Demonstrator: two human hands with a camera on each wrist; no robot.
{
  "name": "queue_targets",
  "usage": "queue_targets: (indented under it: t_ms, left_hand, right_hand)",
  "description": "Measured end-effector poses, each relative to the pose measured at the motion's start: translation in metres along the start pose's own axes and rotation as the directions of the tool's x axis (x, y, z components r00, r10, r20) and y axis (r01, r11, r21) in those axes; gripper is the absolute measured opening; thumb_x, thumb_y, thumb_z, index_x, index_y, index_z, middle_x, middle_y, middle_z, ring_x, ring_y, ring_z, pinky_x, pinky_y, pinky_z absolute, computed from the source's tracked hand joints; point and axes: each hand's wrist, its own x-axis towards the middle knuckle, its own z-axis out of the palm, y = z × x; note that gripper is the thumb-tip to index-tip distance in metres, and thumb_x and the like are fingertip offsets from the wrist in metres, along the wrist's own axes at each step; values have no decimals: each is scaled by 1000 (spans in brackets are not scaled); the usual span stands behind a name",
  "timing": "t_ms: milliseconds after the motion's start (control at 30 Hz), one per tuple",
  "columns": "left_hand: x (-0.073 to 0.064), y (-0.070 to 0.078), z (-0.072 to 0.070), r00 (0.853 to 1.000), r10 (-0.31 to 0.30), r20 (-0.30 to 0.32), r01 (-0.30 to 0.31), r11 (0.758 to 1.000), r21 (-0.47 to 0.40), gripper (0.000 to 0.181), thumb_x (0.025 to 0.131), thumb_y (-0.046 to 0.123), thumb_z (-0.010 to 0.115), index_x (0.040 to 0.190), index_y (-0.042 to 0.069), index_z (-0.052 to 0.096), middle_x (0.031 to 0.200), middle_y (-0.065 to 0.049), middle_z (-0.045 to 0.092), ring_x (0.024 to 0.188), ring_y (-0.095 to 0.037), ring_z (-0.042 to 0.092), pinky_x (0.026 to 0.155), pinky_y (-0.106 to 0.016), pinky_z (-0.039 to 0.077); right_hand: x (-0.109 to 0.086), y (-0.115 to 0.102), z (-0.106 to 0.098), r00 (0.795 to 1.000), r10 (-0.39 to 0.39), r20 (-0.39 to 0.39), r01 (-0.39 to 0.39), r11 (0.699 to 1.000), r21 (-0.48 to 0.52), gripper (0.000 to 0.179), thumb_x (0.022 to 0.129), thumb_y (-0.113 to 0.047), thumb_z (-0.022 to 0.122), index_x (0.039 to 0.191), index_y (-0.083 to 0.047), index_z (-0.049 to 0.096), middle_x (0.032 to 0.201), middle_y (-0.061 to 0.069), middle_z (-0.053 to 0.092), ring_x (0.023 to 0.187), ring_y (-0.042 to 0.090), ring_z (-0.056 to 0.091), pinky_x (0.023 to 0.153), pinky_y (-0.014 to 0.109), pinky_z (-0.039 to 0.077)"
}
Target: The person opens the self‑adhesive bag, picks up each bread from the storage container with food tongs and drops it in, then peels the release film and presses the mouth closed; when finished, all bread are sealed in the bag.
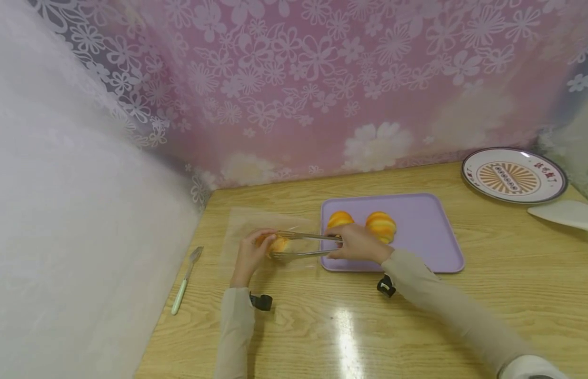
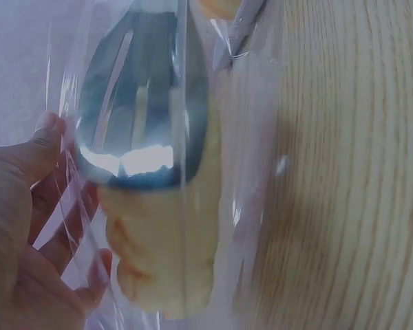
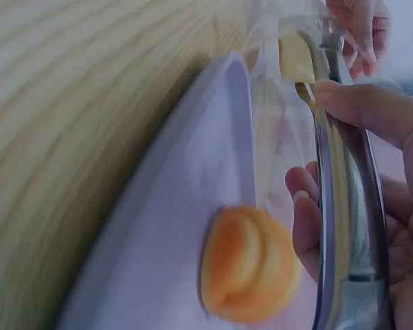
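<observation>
We see the right hand (image 1: pixel 357 243) gripping a pair of metal tongs (image 1: pixel 305 245), its fingers (image 3: pixel 306 220) curled round the handles at the near left corner of the purple tray (image 1: pixel 431 252); the tongs reach leftward into a clear plastic bag (image 1: pixel 256 226) lying on the wooden worktop (image 1: pixel 511 295), and their tips clamp an orange-and-yellow bun (image 1: pixel 278 244) inside the bag; the left hand (image 1: pixel 251 255) holds the bag at the bun, fingers curled over the film, and in the left wrist view the thumb (image 2: pixel 38 148) presses the plastic beside the tong blade; two more buns (image 1: pixel 381 225) sit on the tray just behind the right hand, side by side; left of the bag, near the worktop's edge, lies a small fork (image 1: pixel 186 280) with a pale green handle; at the far right stands a patterned plate (image 1: pixel 514 176), and a white flat piece (image 1: pixel 566 213) lies just in front of it.
</observation>
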Motion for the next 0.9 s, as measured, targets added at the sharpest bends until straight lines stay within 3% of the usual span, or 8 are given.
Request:
queue_targets:
  t_ms: [167,267,533,700,767,900]
  left_hand:
    - [-1,-2,2,1000,5,-17,-6,998,-61,17,90,7,68,104,-1,72,108,-19,71,108,-35,64,103,-45,49]
    - [-1,-3,3,1000,17,-20,-19,997,-74,17,90,9,68,103,0,72,107,-17,71,104,-33,65,96,-42,54]
    - [2,-7,7,996,67,-67,-66,998,18,16,89,11,70,100,0,73,107,-15,73,109,-33,63,102,-47,47]
    - [0,-11,7,997,34,-69,-35,999,-11,14,89,9,70,100,2,73,106,-15,72,107,-31,63,99,-43,51]
    - [-1,-12,5,998,25,-65,-27,999,-27,14,90,10,69,100,3,73,106,-14,72,107,-31,63,101,-46,50]
    - [-1,-14,2,997,34,-66,-37,999,-33,14,91,11,67,101,5,73,106,-15,72,108,-33,63,104,-53,46]
  right_hand:
    - [12,-8,15,1000,-8,-30,9,1000,30,52,77,-23,82,121,0,66,96,10,72,57,4,45,53,19,41]
    - [18,-14,24,999,12,-51,-10,999,46,51,76,-21,82,119,1,66,95,11,73,58,6,43,54,20,40]
    - [24,-33,44,992,86,-94,-78,993,90,52,75,-21,82,119,1,65,97,12,74,64,11,49,62,25,46]
    - [21,-33,45,990,116,-75,-110,990,83,57,75,-24,83,123,0,64,107,12,73,67,12,52,68,30,50]
    - [18,-30,43,989,134,-56,-131,989,68,58,76,-27,83,125,-2,64,113,12,71,71,11,52,71,29,50]
    - [12,-26,33,989,149,-11,-148,988,42,59,77,-29,81,127,-4,62,117,12,70,65,10,47,65,27,46]
